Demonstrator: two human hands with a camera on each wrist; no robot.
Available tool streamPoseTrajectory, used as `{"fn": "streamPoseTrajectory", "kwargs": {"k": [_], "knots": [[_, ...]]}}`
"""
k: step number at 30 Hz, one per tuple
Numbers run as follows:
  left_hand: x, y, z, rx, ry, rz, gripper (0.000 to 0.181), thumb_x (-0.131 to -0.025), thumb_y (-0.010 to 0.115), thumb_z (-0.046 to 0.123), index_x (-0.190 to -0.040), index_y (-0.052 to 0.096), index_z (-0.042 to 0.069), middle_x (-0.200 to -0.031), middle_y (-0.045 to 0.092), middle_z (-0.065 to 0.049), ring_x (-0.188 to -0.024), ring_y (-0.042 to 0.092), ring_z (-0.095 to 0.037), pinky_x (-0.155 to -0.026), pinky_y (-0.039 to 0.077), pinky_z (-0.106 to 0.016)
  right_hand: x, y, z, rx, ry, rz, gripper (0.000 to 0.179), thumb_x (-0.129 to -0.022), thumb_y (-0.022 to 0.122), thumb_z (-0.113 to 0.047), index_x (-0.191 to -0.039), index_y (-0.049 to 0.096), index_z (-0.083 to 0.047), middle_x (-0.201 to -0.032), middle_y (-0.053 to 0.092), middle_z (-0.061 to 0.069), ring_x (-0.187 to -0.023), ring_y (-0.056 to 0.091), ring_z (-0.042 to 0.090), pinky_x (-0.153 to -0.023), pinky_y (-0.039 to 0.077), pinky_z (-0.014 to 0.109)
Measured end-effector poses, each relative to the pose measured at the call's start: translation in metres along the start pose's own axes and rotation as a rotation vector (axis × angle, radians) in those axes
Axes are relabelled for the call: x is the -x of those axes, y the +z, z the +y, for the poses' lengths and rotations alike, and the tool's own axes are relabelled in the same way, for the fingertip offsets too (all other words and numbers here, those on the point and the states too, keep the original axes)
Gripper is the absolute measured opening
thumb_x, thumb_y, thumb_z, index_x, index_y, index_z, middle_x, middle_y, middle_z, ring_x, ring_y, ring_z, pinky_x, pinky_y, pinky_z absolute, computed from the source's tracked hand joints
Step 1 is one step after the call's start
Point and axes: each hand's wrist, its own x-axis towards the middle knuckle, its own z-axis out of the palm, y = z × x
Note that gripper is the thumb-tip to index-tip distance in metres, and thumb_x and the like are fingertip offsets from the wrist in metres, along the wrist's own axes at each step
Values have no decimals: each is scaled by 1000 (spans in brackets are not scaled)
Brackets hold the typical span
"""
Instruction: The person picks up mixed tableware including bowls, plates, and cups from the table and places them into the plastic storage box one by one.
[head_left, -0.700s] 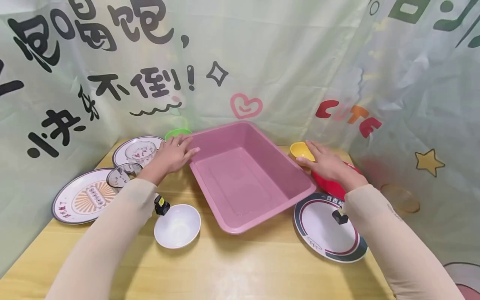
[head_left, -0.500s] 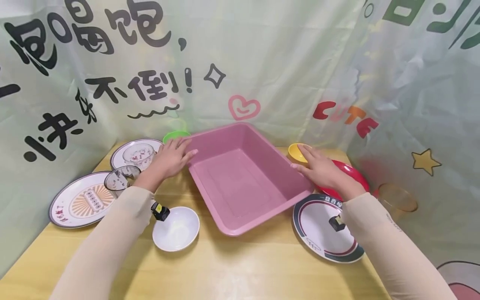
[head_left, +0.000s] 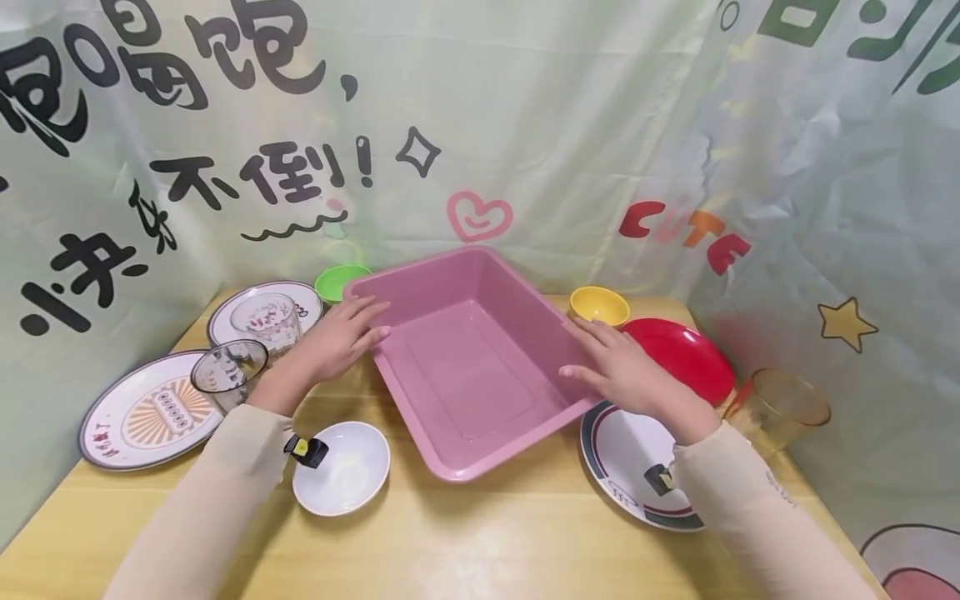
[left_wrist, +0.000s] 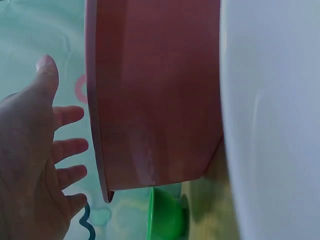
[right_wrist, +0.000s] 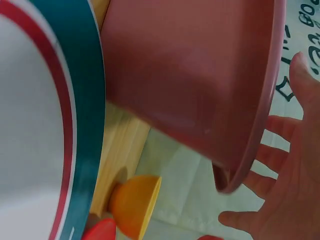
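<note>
A pink rectangular basin (head_left: 480,367) stands askew on the wooden table between both hands. My left hand (head_left: 337,342) is at its left rim, fingers extended and spread; in the left wrist view the fingertips (left_wrist: 75,147) point at the rim with a small gap. Over the right rim reaches my right hand (head_left: 622,367), fingers stretched out and thumb apart. The right wrist view has that hand (right_wrist: 295,175) right beside the basin's rim (right_wrist: 267,100). Neither hand grips anything. A white bowl (head_left: 348,479) sits below the left wrist, and a dark-rimmed plate (head_left: 622,454) lies partly under the right forearm.
Behind the left arm are two plates, an oval one (head_left: 127,417) and a round one (head_left: 232,329), with two clear glasses, one smoky (head_left: 217,379). A green bowl (head_left: 341,283) stands at the back. At right are a yellow bowl (head_left: 600,307), a red plate (head_left: 682,358) and an amber cup (head_left: 787,408).
My right hand has moved left and down from over the yellow bowl to the basin's right rim, uncovering the bowl and more of the red plate. My left hand stays by the left rim.
</note>
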Motion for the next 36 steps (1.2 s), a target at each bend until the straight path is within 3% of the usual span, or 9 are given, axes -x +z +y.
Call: {"fn": "streamPoseTrajectory", "kwargs": {"k": [8,13,17,21,24,29,33,36], "knots": [[7,5,2,22,101,-8,51,-104,44,37,-144,47,5,-149,41,-19,-139,29,-43,-115,19,-56,9,9,-16,-22,-45,-42,78,-88,61,-59,-149,42,-14,-150,41,13,-140,31,35,-112,16,65],[14,8,1,13,167,1,47,-103,48,35,-140,53,6,-145,47,-17,-139,30,-43,-115,20,-56,15,14,-13,8,-190,-37,84,-78,68,-66,-143,52,-15,-143,50,7,-137,36,37,-110,16,69],[20,12,1,33,158,-9,48,-102,49,39,-138,56,9,-145,48,-15,-142,25,-40,-116,19,-55,18,16,-8,-2,-248,-14,82,-73,71,-67,-136,59,-16,-136,57,5,-132,43,37,-109,13,70],[25,12,0,58,124,-22,51,-99,55,43,-137,57,9,-147,46,-14,-144,21,-38,-116,18,-55,19,20,-7,-34,-261,0,68,-76,72,-63,-127,67,-17,-125,65,-1,-125,51,33,-110,11,67],[29,13,0,66,117,-20,52,-97,58,43,-135,59,8,-146,47,-16,-144,20,-38,-116,18,-56,19,22,-7,-72,-281,16,57,-78,73,-59,-117,72,-17,-113,69,-6,-117,57,28,-110,16,62],[33,13,1,72,128,10,49,-96,61,40,-132,61,7,-143,49,-18,-143,22,-40,-115,19,-57,20,21,-9,-119,-275,32,38,-78,76,-52,-104,76,-23,-98,68,-18,-99,62,12,-106,35,49],[35,13,2,67,121,11,48,-96,61,40,-132,61,8,-143,50,-16,-143,22,-40,-115,18,-56,20,21,-9,-106,-270,40,31,-78,78,-49,-101,76,-28,-92,65,-24,-91,58,6,-90,47,38],[36,12,4,59,112,1,49,-95,61,42,-132,61,9,-143,50,-15,-143,23,-40,-116,18,-56,22,21,-7,-122,-247,52,32,-77,79,-47,-103,76,-27,-94,66,-22,-94,59,7,-93,49,40]]}}
